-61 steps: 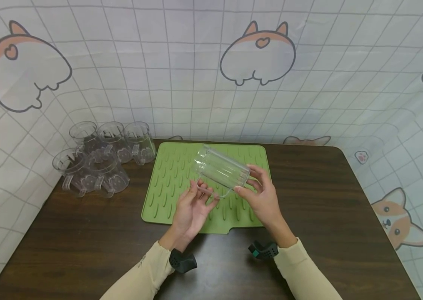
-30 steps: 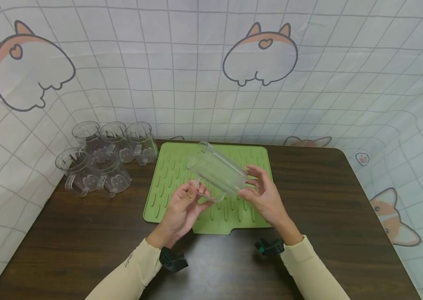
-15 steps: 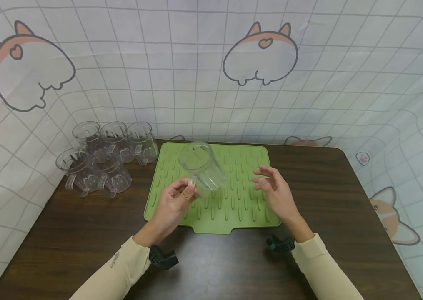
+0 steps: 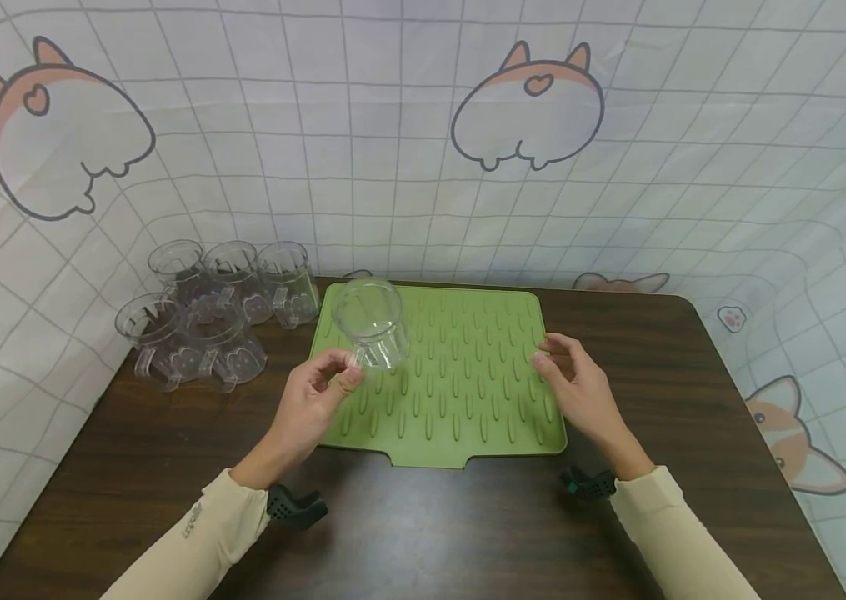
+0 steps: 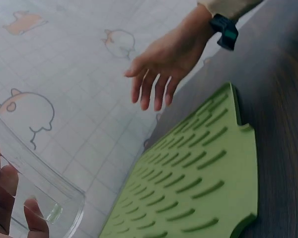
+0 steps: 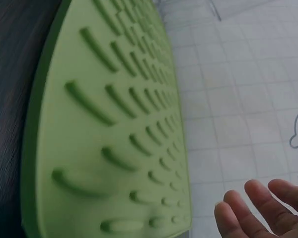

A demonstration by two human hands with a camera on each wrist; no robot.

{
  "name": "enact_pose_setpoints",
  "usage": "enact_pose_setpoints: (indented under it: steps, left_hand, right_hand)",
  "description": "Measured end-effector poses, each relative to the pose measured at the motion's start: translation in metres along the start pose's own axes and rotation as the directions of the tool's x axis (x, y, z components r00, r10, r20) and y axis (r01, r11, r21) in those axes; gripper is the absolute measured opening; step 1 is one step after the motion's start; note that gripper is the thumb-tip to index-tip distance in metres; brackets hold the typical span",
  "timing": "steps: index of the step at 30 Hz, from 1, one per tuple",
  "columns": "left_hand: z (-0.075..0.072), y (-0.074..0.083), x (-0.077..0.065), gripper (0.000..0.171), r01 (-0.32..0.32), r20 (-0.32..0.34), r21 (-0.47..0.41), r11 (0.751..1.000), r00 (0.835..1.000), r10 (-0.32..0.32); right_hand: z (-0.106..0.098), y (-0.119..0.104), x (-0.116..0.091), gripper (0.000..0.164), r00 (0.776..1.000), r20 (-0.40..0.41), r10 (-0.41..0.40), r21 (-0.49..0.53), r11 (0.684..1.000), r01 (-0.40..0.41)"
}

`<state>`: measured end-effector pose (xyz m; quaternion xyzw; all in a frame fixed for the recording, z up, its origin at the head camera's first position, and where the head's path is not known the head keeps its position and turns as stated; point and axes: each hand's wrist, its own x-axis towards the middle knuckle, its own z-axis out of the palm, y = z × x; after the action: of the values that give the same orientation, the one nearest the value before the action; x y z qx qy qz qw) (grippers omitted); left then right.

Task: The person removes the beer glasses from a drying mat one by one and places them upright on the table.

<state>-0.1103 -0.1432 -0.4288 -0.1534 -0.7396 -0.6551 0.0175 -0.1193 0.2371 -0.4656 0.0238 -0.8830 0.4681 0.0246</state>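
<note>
My left hand (image 4: 310, 400) grips the handle of a clear mug (image 4: 372, 321) over the left part of a green drying mat (image 4: 460, 392). The mug is roughly upright, its open rim showing from above. In the left wrist view, the left fingers (image 5: 5, 183) curl at the handle of the transparent mug (image 5: 54, 196), partly cut off by the frame. My right hand (image 4: 580, 383) hovers by the mat's right edge and holds nothing. Its fingers (image 6: 260, 203) hang relaxed in the right wrist view, apart from the mat (image 6: 89, 144).
Several clear mugs (image 4: 231, 354) stand upright close together on the dark wooden table (image 4: 423, 533), left of the mat. Behind and at the sides hangs a white grid-patterned cloth (image 4: 377, 167) with cartoon dogs.
My right hand has let go of the mug and moved right. My left hand has carried the mug left by its handle, turning it from lying sideways to roughly upright.
</note>
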Motion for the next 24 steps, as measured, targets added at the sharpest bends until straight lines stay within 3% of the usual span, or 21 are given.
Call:
enact_pose_setpoints:
  steps: [7, 16, 24]
  left_hand:
    - [-0.016, -0.006, 0.001, 0.011, -0.041, -0.028, 0.048, 0.998, 0.999, 0.043]
    - [-0.044, -0.016, 0.000, 0.013, -0.045, -0.051, 0.119, 0.992, 0.997, 0.052]
    - [-0.065, -0.025, -0.003, 0.013, -0.028, -0.104, 0.156, 0.987, 0.994, 0.045]
  right_hand:
    - [-0.003, 0.011, -0.003, 0.071, 0.999, 0.052, -0.010, -0.170, 0.985, 0.018]
    - [-0.004, 0.020, -0.005, 0.083, 0.983, 0.178, -0.036, -0.405, 0.908, 0.106]
    - [-0.003, 0.023, -0.009, 0.096, 0.963, 0.267, -0.029, -0.505, 0.847, 0.166]
